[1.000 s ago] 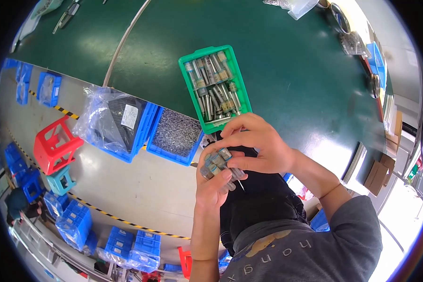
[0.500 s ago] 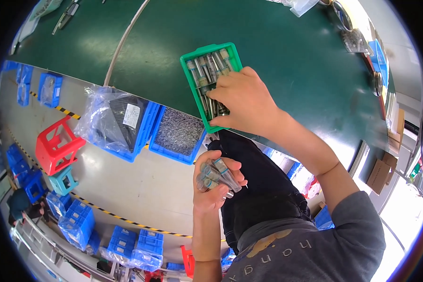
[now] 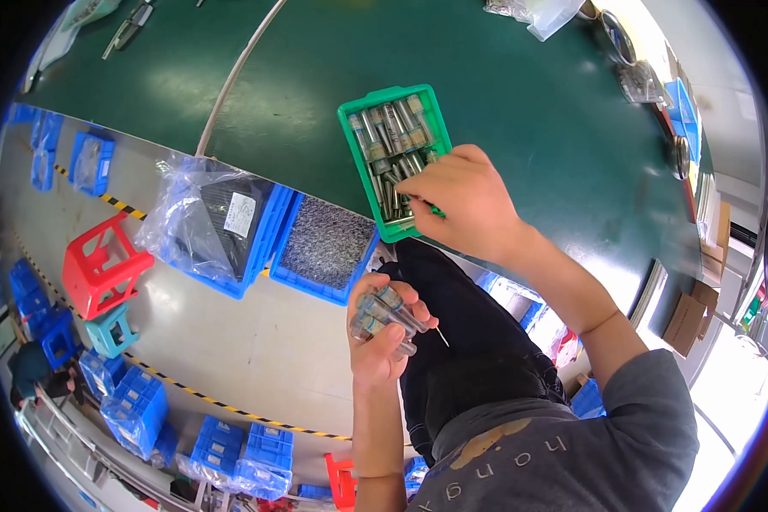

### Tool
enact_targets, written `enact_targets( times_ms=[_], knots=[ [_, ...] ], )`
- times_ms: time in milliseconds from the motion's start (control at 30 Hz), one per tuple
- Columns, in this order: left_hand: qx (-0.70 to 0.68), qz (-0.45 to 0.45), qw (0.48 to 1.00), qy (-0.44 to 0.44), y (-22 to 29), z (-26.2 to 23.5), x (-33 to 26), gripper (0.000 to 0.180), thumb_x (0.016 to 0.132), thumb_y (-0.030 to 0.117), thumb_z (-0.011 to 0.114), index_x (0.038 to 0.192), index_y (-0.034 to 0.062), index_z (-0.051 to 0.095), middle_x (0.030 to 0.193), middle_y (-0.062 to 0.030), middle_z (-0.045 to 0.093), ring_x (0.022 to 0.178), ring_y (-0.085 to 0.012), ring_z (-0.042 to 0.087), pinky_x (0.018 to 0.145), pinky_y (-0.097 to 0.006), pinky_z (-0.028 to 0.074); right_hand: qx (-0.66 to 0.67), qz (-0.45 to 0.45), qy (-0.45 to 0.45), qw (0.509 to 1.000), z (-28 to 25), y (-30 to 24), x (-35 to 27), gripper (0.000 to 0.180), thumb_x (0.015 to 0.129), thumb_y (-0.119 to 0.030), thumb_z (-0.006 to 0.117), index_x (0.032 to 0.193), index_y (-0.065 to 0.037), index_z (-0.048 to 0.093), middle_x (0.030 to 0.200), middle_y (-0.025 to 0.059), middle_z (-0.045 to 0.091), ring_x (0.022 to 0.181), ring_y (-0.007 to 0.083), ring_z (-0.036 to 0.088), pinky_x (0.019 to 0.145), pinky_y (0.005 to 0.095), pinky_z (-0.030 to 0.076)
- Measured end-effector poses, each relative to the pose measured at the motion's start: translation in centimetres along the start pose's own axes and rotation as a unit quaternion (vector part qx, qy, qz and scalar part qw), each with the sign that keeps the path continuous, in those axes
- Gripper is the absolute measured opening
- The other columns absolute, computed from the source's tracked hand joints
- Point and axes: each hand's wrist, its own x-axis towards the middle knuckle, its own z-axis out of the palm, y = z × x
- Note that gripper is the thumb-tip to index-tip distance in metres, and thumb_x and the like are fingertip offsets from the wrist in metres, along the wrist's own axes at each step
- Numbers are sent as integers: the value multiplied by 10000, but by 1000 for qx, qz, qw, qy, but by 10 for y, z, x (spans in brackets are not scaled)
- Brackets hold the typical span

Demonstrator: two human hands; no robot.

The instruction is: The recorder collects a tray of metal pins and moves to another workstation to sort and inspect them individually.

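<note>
My left hand [image 3: 374, 363] is closed around several small clear tubes [image 3: 386, 312] with pale bands at their ends, held below the table edge near my lap. A green plastic tray [image 3: 392, 91] sits on the table close to its front edge. Its far part holds more clear tubes [image 3: 392, 128] lying side by side; thin metal-looking pieces [image 3: 386, 192] fill the near part. Over the tray's right side, my right hand [image 3: 468, 200] reaches in with thumb and fingers drawn together. Whatever may be between those fingertips is hidden.
Beside the table stand blue crates, one with a plastic-wrapped dark item [image 3: 222, 213] and one full of small grey pieces [image 3: 324, 243]. A white cord [image 3: 235, 72] crosses the green tabletop [image 3: 273, 136]. Red [image 3: 107, 264] and teal stools [image 3: 111, 331] stand on the floor.
My right hand has shifted slightly right and down, and its fingers have drawn together from a wider spread. My left hand still holds the tubes, which sit at a slightly different angle.
</note>
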Motion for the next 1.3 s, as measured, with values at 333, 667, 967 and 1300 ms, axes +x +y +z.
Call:
enact_targets(
  times_ms=[333,667,967,1300],
  knots=[
    [75,15,996,43,2,6,11,517,682,18,581,1151,93,375,887,-93,477,784,-219,512,687,-387,480,28,54,129,990,1,7,-20,114,629,-33,614,720,-99,595,720,14,592,661,176,529,754,350,362],
    [58,8,998,-21,29,11,20,479,652,47,672,1051,100,413,785,-35,436,703,-147,441,631,-301,387,279,271,206,898,11,27,-59,120,694,-6,552,809,-23,579,750,81,559,666,213,542,596,288,430],
    [45,-66,996,38,10,-12,-37,427,661,42,652,1024,101,436,791,-40,442,722,-155,442,658,-315,395,39,154,175,972,32,36,-59,53,726,-79,507,723,-64,558,694,79,526,651,279,510,590,372,408],
    [-22,9,995,93,-22,-36,-32,420,691,10,600,1067,97,436,817,-42,450,737,-151,457,675,-299,415,208,237,-53,947,13,44,-22,364,858,-265,370,1145,-43,402,873,178,577,773,348,556,678,397,426]
  ],
)
